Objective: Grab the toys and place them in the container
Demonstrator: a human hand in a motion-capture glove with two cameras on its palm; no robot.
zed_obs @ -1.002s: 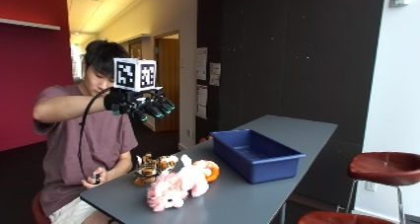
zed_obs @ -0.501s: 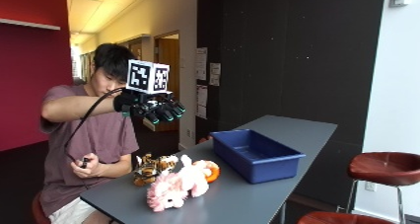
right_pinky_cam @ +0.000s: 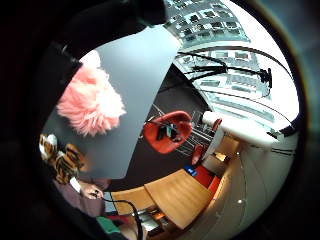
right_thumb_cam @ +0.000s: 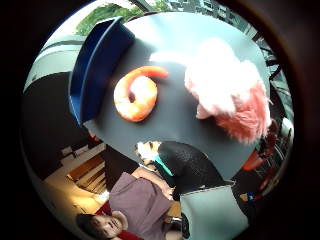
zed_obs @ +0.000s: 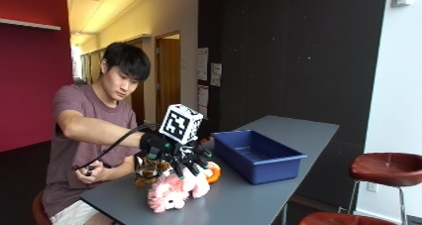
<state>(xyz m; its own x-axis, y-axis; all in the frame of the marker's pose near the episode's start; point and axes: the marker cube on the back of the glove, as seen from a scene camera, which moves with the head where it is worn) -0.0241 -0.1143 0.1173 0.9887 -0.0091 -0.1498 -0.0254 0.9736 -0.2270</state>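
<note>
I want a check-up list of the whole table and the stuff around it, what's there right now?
Surface: grey table, toys at the near end, bin further along.
Job's things: pink plush toy, orange shrimp toy and tiger toy all lie on the table; blue container shows no toys inside from the outside view.
Clutter: nothing seen.
Hand: gloved right hand is just above the pink plush toy, fingers spread and pointing down, holding nothing.
Cables: a black cable runs from the glove to the person's bare hand.
Surroundings: red stool beside the table, dark wall behind, hallway with doors.
</note>
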